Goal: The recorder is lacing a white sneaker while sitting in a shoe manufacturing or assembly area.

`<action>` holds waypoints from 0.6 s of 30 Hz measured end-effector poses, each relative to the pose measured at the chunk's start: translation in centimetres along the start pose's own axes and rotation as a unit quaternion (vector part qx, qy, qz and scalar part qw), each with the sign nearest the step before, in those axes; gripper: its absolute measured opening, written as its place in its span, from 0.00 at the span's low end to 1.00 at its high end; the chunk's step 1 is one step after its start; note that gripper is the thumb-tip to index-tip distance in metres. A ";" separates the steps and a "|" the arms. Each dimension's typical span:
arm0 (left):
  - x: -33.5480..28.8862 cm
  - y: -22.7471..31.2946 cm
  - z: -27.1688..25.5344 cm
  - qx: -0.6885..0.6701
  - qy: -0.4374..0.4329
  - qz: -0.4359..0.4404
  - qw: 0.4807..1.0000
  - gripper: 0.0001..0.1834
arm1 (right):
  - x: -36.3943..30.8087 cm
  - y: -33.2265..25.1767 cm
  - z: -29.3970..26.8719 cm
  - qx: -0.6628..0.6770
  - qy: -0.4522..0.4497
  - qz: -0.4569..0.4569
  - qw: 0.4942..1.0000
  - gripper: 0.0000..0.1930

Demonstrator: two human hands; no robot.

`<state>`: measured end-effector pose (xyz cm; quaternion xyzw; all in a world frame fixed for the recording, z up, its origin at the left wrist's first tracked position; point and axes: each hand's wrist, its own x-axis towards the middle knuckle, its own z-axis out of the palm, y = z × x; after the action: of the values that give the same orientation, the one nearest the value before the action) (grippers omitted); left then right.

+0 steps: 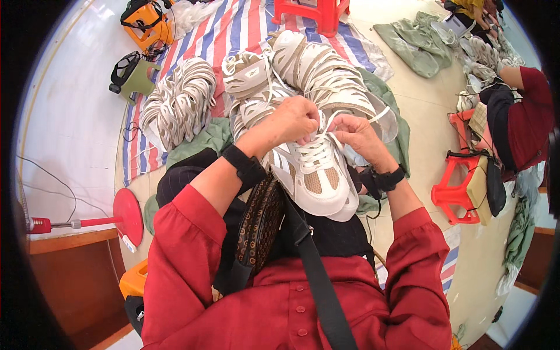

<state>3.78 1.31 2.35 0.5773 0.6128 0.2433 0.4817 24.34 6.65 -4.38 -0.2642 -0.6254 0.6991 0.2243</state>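
Observation:
A white and beige sneaker (315,181) rests on my lap, toe toward me. My left hand (291,119) grips the top of its tongue and white laces (315,153). My right hand (357,135) pinches a lace end beside the sneaker's collar. Both forearms wear red sleeves and black wrist straps. Just beyond my hands lies a heap of matching sneakers (315,70).
A stack of white shoe uppers (178,105) lies on a striped sheet (233,26) at left. Red stools (461,195) stand at right near another seated person (519,116). A red fan base (125,216) is at lower left. A patterned bag (259,224) hangs at my chest.

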 end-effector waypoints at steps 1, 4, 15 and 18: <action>0.0 0.1 0.2 -0.001 -0.007 -0.008 1.000 0.07 | -0.2 -0.3 -0.1 0.001 0.000 0.000 1.000 0.07; 0.2 0.2 0.4 0.025 0.007 -0.023 0.999 0.07 | -0.9 -0.9 0.0 -0.031 -0.036 0.049 0.998 0.09; 0.0 -1.1 0.2 -0.106 -0.005 -0.067 0.992 0.11 | -0.6 0.3 2.5 -0.012 0.129 -0.026 0.991 0.01; -0.1 -1.3 0.1 -0.156 -0.019 -0.083 0.984 0.12 | -0.7 1.4 2.3 0.040 0.125 -0.035 0.991 0.02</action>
<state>3.21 0.95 1.22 0.4468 0.6039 0.2835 0.5960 23.36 4.30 -5.50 -0.3179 -0.5731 0.6769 0.3352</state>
